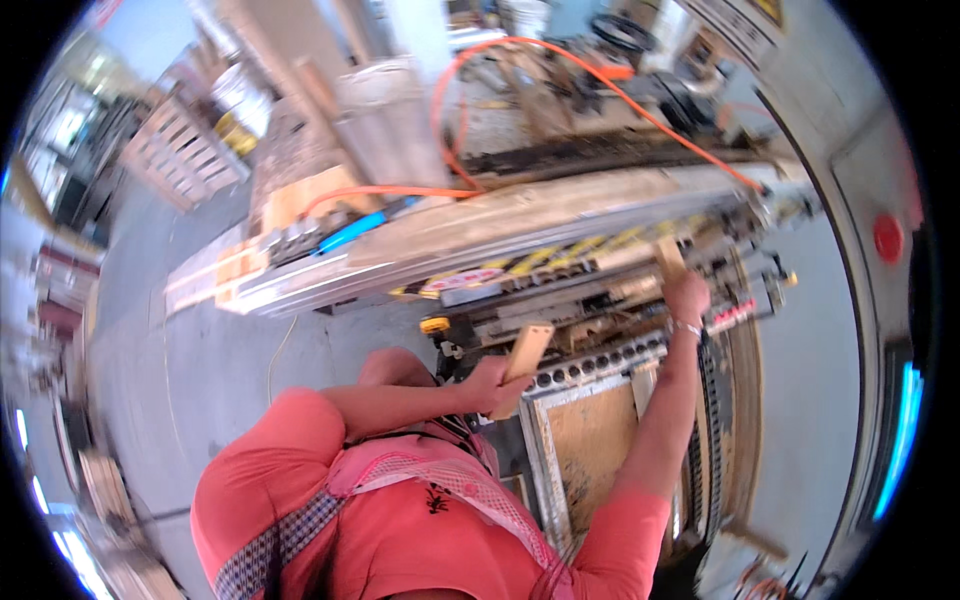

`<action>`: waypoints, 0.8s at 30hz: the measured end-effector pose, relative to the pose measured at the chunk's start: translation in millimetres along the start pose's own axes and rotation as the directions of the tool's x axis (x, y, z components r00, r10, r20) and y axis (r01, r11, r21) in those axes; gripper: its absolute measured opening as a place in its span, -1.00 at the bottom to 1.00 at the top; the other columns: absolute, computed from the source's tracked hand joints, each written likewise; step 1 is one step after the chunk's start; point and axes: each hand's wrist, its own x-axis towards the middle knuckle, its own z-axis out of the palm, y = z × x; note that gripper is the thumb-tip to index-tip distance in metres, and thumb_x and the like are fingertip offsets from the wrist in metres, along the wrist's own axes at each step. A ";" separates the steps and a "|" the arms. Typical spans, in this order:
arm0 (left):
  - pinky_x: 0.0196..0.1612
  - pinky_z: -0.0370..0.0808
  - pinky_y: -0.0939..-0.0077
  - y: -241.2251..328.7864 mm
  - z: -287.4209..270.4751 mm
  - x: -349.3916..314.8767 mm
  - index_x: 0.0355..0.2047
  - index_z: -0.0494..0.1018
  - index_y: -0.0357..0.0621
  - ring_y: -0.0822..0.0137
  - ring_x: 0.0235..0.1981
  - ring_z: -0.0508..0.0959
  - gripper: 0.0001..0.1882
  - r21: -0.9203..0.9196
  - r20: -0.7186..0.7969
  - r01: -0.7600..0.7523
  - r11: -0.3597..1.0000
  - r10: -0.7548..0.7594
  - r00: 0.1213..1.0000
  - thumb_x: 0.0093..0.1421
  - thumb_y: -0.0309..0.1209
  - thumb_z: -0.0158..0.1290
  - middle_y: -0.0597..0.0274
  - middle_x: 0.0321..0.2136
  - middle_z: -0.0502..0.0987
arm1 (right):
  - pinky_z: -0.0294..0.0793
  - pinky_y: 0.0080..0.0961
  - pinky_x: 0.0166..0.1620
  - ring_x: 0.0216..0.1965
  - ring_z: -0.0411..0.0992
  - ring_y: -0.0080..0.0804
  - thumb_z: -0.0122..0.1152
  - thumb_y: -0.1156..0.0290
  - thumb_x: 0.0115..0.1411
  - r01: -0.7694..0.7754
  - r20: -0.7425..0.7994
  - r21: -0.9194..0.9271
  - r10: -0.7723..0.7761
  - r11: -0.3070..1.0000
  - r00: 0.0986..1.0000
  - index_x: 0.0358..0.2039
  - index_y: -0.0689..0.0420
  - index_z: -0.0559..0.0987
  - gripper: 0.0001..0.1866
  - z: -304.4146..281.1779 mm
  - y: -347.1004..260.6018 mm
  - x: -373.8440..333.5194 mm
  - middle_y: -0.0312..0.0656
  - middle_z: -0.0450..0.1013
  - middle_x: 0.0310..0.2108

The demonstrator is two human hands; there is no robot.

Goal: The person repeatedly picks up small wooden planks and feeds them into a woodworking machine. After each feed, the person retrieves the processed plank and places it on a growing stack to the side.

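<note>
Two wooden pieces are present. The left block (531,347) is in the left hand (488,386), in front of the torso and beside the machine (596,364). The right block (668,254) is at the right hand (687,296), over the far part of the machine; contact with the machine cannot be determined.

Each block should handle as light, stiff and not fragile, with modest slip on smooth faces. Recommended hold: across the narrow width, clear of the end faces.

The left fingers are wrapped around the left block, its upper end projecting, tilted rightward. The right hand appears to grasp the near end of the right block; blur hides finger detail. The left elbow is bent; the right arm reaches forward, nearly straight.
</note>
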 end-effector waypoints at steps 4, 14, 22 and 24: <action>-0.49 0.38 0.57 14.6 -7.3 -1.1 -0.30 0.44 -0.18 0.56 -0.56 0.41 -0.79 -0.022 0.057 -0.005 1.000 0.006 0.998 0.16 -0.30 0.00 0.30 -0.60 0.44 | 0.49 -0.26 -0.22 -0.29 0.48 -0.07 0.25 0.15 -0.19 0.018 -0.089 -0.006 -0.019 1.000 0.996 -0.49 0.18 0.59 -0.65 4.3 0.8 -0.7 0.04 0.50 -0.41; -0.21 0.41 0.54 10.8 -69.1 -77.5 -0.19 0.39 -0.26 0.49 -0.27 0.44 -0.71 -0.262 -0.112 -0.061 0.963 0.032 0.993 0.17 -0.30 0.00 0.22 -0.32 0.49 | 0.48 -0.17 -0.29 -0.34 0.47 0.04 0.21 0.19 -0.13 0.129 -0.121 0.015 -0.126 0.992 0.985 -0.42 0.24 0.55 -0.64 7.5 3.5 -6.6 0.08 0.49 -0.42; -0.27 0.41 0.52 -27.4 -277.3 -187.2 -0.14 0.37 -0.23 0.45 -0.37 0.46 -0.70 -0.242 -0.827 -0.060 0.968 -0.174 0.534 0.16 -0.32 -0.06 0.20 -0.42 0.48 | 0.37 -0.20 -0.14 -0.20 0.39 -0.02 0.20 0.18 0.01 0.101 -0.517 0.218 0.027 0.971 0.856 -0.12 0.28 0.45 -0.50 14.4 -25.7 -92.0 0.03 0.42 -0.21; -0.32 0.38 0.50 -47.3 -357.9 -189.7 -0.16 0.37 -0.24 0.45 -0.42 0.43 -0.68 -0.057 -0.907 0.074 0.996 -0.083 0.413 0.17 -0.27 -0.08 0.22 -0.48 0.45 | 0.39 -0.27 -0.17 -0.24 0.42 -0.12 0.20 0.20 0.03 0.013 -0.409 0.291 0.113 0.957 0.905 -0.13 0.28 0.45 -0.53 12.7 -41.9 -122.0 0.01 0.43 -0.22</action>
